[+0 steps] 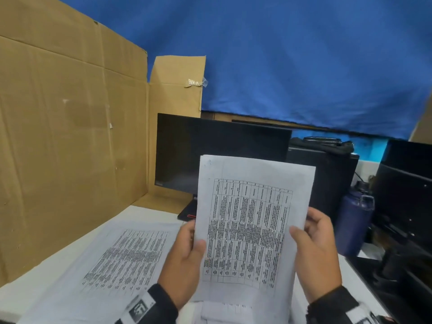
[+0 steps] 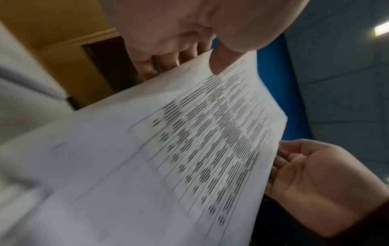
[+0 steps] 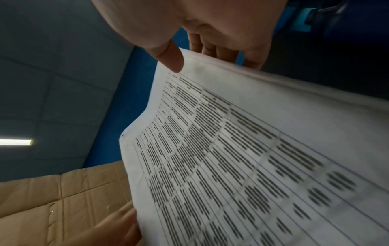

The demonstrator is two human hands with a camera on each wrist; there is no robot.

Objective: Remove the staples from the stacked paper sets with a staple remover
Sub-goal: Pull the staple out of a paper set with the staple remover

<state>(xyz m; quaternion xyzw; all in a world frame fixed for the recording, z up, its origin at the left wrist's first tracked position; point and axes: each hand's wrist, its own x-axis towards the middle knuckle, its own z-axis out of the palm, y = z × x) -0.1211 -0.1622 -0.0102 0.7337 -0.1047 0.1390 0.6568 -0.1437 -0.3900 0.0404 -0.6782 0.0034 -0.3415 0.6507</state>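
1. Both hands hold a white printed paper set with a black-lined table (image 1: 251, 220) upright above the white surface (image 1: 28, 293), clear of everything below.
2. The left hand (image 1: 184, 260) pinches the set's left edge, thumb in front, fingers (image 2: 147, 66) behind.
3. The right hand (image 1: 315, 256) pinches the right edge likewise, thumb on the print, fingers (image 3: 212, 48) behind the sheets.
4. A flat stack of similar printed sheets (image 1: 117, 265) lies on the surface just left of the hands.
5. A creased brown cardboard wall (image 1: 70, 125) closes the left side; a dark monitor (image 1: 210, 148) and a navy bottle (image 1: 355, 220) stand behind and to the right.
6. Blue cloth (image 1: 304, 54) hangs above.
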